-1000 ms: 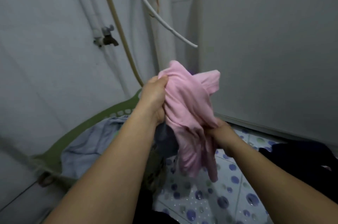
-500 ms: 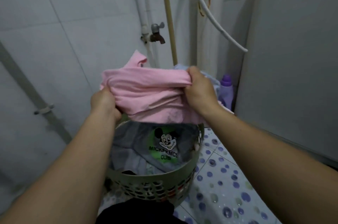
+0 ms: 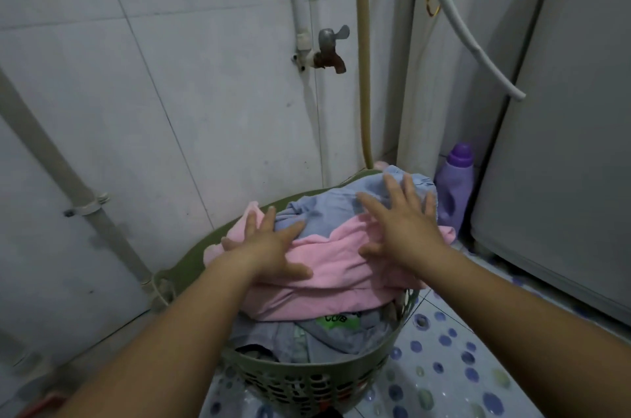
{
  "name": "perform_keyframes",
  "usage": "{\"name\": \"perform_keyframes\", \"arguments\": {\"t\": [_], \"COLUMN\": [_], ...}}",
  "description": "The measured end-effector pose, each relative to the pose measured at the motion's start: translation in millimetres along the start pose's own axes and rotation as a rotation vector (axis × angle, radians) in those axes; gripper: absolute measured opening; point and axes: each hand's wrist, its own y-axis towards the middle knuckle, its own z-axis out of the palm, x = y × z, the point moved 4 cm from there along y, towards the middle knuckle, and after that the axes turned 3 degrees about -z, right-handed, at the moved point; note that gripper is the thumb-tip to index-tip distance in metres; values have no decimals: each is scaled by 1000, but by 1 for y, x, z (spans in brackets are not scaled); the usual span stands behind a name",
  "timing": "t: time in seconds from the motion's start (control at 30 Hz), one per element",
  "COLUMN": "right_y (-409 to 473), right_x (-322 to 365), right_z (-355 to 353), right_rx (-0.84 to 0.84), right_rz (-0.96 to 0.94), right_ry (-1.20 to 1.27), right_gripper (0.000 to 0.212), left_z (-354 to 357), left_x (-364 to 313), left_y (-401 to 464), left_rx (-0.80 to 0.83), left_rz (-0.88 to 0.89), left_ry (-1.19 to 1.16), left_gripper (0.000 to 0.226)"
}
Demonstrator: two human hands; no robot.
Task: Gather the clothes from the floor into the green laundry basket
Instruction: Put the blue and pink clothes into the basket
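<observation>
my left hand (image 3: 269,248) lies flat, fingers spread, on the pink garment (image 3: 341,267) heaped atop the green laundry basket (image 3: 307,380) (grey printed shirt beneath). my right hand (image 3: 403,223), also splayed and gripping nothing, presses pink and blue-grey cloth (image 3: 327,209). purple detergent bottle (image 3: 454,185) stands farther right.

Two bare forearms reach forward from the lower corners, converging toward the centre. The left hand (image 3: 269,248) lies palm down with fingers spread and straight, pointing toward 1 o'clock. The right hand (image 3: 399,223) lies flat too, fingers splayed toward 12 o'clock, thumb out toward 9 o'clock.
</observation>
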Motion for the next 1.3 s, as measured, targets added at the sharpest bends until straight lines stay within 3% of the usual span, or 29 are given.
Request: {"name": "perform_keyframes", "arguments": {"t": [0.1,0.23,0.43,0.67,0.83,0.93,1.1,1.3], "right_y": [16,35,62,87,114,111,76,26], "right_x": [5,46,51,30,33,34,40,49], "right_z": [13,53,95,122,141,150,145,116], "right_rx": [188,402,519,668,670,671,698,630], "right_rz": [39,-87,-163,-166,-184,-153,-85,-18], "right_ry": [86,108,126,55,7,-7,5,54], "right_gripper": [92,85,82,97,90,87,96,86], "left_z": [12,28,36,52,51,63,79,63], "left_x": [6,36,44,33,34,40,34,10], "left_y": [13,47,70,93,121,130,95,46], "left_rx": [59,65,113,298,274,290,313,223], "left_rz": [-71,-184,-237,-149,-92,-116,-207,-248], "left_ry": [48,44,80,108,120,84,65,125], "left_gripper": [86,69,62,94,88,101,107,114]}}
